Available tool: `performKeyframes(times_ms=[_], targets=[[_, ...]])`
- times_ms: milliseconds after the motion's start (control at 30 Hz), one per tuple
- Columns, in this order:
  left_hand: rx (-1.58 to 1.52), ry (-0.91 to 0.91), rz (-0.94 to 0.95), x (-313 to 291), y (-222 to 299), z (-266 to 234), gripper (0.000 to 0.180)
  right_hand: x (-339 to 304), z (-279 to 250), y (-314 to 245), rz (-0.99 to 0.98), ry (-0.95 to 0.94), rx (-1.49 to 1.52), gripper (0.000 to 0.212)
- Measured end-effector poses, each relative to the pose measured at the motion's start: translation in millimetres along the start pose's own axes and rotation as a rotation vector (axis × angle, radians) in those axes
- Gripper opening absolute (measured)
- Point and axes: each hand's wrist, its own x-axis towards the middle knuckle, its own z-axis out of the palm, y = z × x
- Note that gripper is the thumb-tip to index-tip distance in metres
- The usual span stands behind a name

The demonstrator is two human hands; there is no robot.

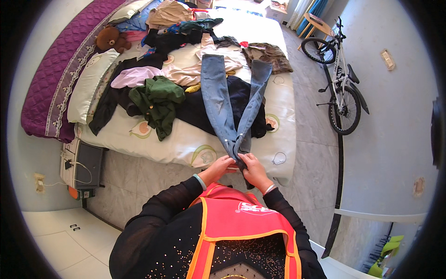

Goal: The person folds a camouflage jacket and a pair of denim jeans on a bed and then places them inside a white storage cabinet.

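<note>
A pair of blue jeans [215,100] lies with its legs spread over the near right part of the bed, the upper end bunched over the bed's edge. My left hand [218,169] grips that bunched end from the left, fingers closed. Close beside it, my right hand [255,171] is closed on the same end from the right. A dark part of the cloth hangs below my fingers. Under the jeans lies a black garment [195,109]. To its left is a crumpled dark green garment [158,100], with a pale pink cloth [134,76] just behind.
The bed [153,151] holds several more clothes, including camouflage cloth [269,56]. A teddy bear [109,38] and pillow [90,88] lie along the purple headboard [46,93]. A nightstand [88,162] stands left. A bicycle [341,88] leans by the right wall, near a wooden stool [318,23].
</note>
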Motion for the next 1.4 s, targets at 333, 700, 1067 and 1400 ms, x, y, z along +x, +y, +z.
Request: performKeyframes(times_ms=[333, 700, 1067, 1400], targets=[[0.257, 0.162, 0.073, 4, -11, -7, 0.080, -76, -127, -21, -0.089, -0.193, -0.207, 0.047], [1.355, 0.215, 0.599, 59, -43, 8, 0.060, -113, -232, -81, -0.015, -0.084, -0.418, 0.036], [1.557, -0.188, 0.358, 144, 20, -112, 0.032, -114, -269, -131, 0.187, -0.059, -0.530, 0.028], [1.605, -0.521, 0.646, 282, 96, 23, 0.025, -56, -260, -166, 0.296, -0.081, -0.511, 0.027]])
